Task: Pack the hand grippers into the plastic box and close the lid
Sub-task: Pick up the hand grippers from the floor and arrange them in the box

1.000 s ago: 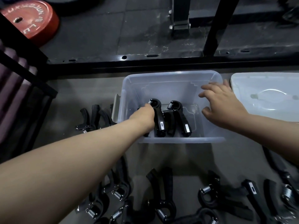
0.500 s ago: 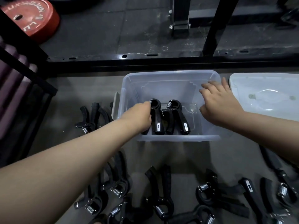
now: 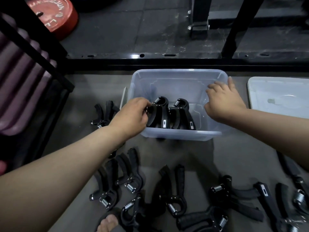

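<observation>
A clear plastic box (image 3: 177,76) stands on the grey floor, with two black hand grippers upright inside. My left hand (image 3: 132,116) reaches over the box's left wall and pinches the knob of the left hand gripper (image 3: 160,113). The second hand gripper (image 3: 183,113) stands beside it, untouched. My right hand (image 3: 224,99) rests on the box's right wall, fingers spread and relaxed. The clear lid (image 3: 280,97) lies flat to the right of the box. Several more black hand grippers (image 3: 173,195) lie scattered on the floor in front.
A few hand grippers (image 3: 104,113) lie left of the box. A black steel rack frame (image 3: 167,59) runs behind the box. A red weight plate (image 3: 53,15) sits at the far left, next to a purple padded bench (image 3: 20,91). A toe (image 3: 108,223) shows at the bottom.
My left hand has drawn back to the left inside the box, now pinching the knob of the left hand gripper. My right hand stays on the box's right wall.
</observation>
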A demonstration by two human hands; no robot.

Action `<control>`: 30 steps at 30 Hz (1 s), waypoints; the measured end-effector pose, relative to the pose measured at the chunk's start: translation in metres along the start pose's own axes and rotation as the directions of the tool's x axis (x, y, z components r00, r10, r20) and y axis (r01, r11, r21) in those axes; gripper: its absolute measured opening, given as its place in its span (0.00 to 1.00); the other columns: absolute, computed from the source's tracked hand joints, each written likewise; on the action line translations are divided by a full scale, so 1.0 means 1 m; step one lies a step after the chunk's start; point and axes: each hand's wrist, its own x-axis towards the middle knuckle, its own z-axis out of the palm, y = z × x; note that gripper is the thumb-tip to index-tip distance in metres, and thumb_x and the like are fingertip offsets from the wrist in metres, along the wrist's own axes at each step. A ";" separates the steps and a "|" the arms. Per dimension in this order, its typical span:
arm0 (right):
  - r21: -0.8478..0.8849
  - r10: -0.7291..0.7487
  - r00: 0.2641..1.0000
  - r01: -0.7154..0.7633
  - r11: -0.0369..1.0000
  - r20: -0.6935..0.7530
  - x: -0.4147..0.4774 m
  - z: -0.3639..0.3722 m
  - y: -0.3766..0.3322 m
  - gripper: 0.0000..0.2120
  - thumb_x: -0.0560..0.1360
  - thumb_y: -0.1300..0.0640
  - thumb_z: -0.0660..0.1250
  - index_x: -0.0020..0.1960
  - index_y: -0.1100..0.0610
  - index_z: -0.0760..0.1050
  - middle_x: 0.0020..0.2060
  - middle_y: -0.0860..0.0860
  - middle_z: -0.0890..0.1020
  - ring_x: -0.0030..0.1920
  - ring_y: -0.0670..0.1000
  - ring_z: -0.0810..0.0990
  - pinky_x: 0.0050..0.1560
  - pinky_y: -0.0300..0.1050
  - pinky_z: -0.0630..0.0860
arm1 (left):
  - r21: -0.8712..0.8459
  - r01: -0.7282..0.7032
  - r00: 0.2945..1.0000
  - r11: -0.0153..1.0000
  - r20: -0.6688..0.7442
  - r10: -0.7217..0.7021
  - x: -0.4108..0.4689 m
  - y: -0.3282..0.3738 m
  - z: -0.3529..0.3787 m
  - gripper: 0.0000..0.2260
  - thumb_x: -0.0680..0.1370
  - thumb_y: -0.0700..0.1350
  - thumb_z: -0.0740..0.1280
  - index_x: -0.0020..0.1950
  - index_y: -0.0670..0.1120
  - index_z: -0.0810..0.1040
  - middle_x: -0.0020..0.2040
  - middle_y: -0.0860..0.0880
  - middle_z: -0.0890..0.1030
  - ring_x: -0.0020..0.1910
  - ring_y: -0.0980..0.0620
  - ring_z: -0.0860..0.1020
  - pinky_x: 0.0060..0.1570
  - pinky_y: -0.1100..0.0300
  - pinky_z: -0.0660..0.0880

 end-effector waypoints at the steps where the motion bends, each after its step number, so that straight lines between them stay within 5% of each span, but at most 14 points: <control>1: -0.003 0.007 1.000 -0.007 1.000 0.008 0.003 -0.001 -0.004 0.28 0.76 0.49 0.57 0.73 0.62 0.66 0.73 0.56 0.67 0.77 0.56 0.56 0.76 0.59 0.37 | 0.005 -0.001 1.000 1.000 -0.006 0.001 -0.004 -0.004 -0.001 0.16 0.75 0.38 0.60 0.62 0.44 0.76 0.61 0.49 0.78 0.63 0.49 0.72 0.64 0.57 0.68; 12: -0.044 -0.031 0.999 0.032 0.999 0.029 0.025 -0.012 -0.039 0.26 0.75 0.51 0.58 0.70 0.63 0.70 0.70 0.57 0.71 0.75 0.57 0.59 0.75 0.65 0.40 | -0.014 0.039 0.998 0.999 -0.057 -0.039 -0.033 -0.033 -0.004 0.14 0.78 0.39 0.58 0.61 0.40 0.77 0.59 0.43 0.79 0.62 0.44 0.73 0.63 0.57 0.66; 17: -0.086 -0.040 0.998 0.043 0.995 0.040 0.024 -0.014 -0.040 0.26 0.74 0.52 0.58 0.69 0.63 0.71 0.68 0.59 0.72 0.73 0.59 0.63 0.75 0.65 0.40 | 0.279 -0.228 0.936 0.933 -0.200 0.289 -0.087 -0.022 0.040 0.20 0.76 0.41 0.59 0.68 0.40 0.74 0.69 0.39 0.72 0.68 0.40 0.70 0.71 0.44 0.61; 20: -0.085 -0.063 0.998 0.064 0.994 0.013 0.024 -0.011 -0.039 0.26 0.74 0.52 0.59 0.68 0.63 0.72 0.68 0.59 0.73 0.73 0.59 0.63 0.75 0.65 0.41 | 0.438 -0.592 0.792 0.677 0.157 0.591 -0.125 -0.033 0.074 0.20 0.75 0.41 0.56 0.64 0.49 0.78 0.66 0.46 0.76 0.67 0.45 0.73 0.68 0.50 0.63; 24: -0.085 -0.072 0.997 0.073 0.994 0.009 0.025 -0.011 -0.040 0.26 0.74 0.51 0.58 0.68 0.62 0.72 0.68 0.58 0.73 0.73 0.59 0.63 0.74 0.67 0.40 | 0.433 -0.553 0.800 0.712 0.515 0.308 -0.122 -0.047 0.078 0.21 0.70 0.46 0.54 0.58 0.45 0.78 0.61 0.43 0.76 0.61 0.42 0.75 0.62 0.52 0.62; 27: -0.108 -0.056 0.997 0.061 0.992 0.046 0.026 -0.012 -0.041 0.26 0.74 0.50 0.57 0.67 0.62 0.71 0.67 0.58 0.73 0.73 0.59 0.63 0.74 0.67 0.40 | 0.409 -0.540 0.750 0.736 0.631 0.199 -0.108 -0.062 0.073 0.25 0.68 0.48 0.67 0.64 0.46 0.70 0.64 0.44 0.69 0.65 0.42 0.68 0.64 0.52 0.62; 30: -0.128 -0.052 0.997 0.059 0.990 0.061 0.026 -0.013 -0.041 0.26 0.74 0.48 0.57 0.67 0.61 0.71 0.67 0.57 0.73 0.73 0.58 0.63 0.74 0.67 0.40 | 0.391 -0.602 0.688 0.696 0.696 0.204 -0.100 -0.070 0.071 0.28 0.69 0.49 0.68 0.68 0.48 0.67 0.69 0.45 0.66 0.70 0.42 0.63 0.68 0.51 0.60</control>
